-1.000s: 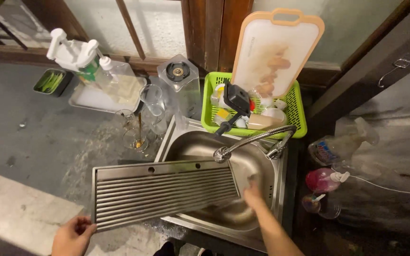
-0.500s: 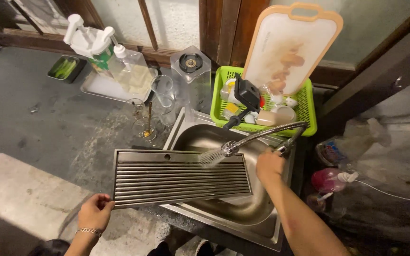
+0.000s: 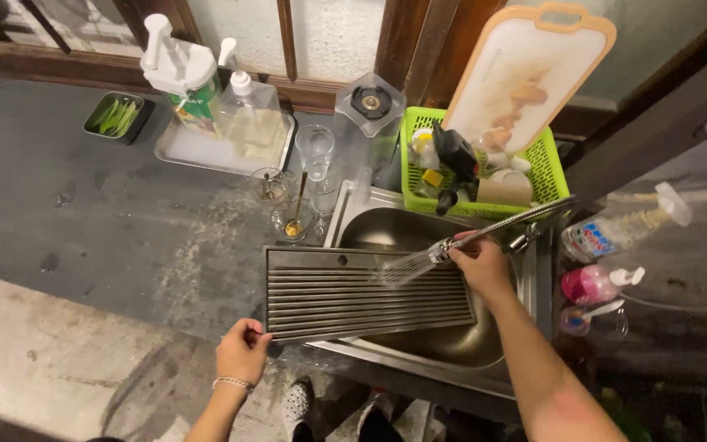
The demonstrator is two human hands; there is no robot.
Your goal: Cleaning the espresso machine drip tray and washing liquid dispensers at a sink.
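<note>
I see the ribbed metal tray [image 3: 366, 290] lying mid-frame across the sink [image 3: 419, 229]. My left hand [image 3: 243, 350] pinches its lower-left corner; my right hand [image 3: 478, 263] wraps the faucet sprayer [image 3: 443, 250]. The green basket [image 3: 484, 176], upper right, holds bottles and cups.

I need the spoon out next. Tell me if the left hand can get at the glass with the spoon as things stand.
Probably not yet. The left hand grips the ribbed metal tray by its near corner, so it is busy. The glass with the spoon stands just beyond the tray's far corner, with nothing over it.
</note>
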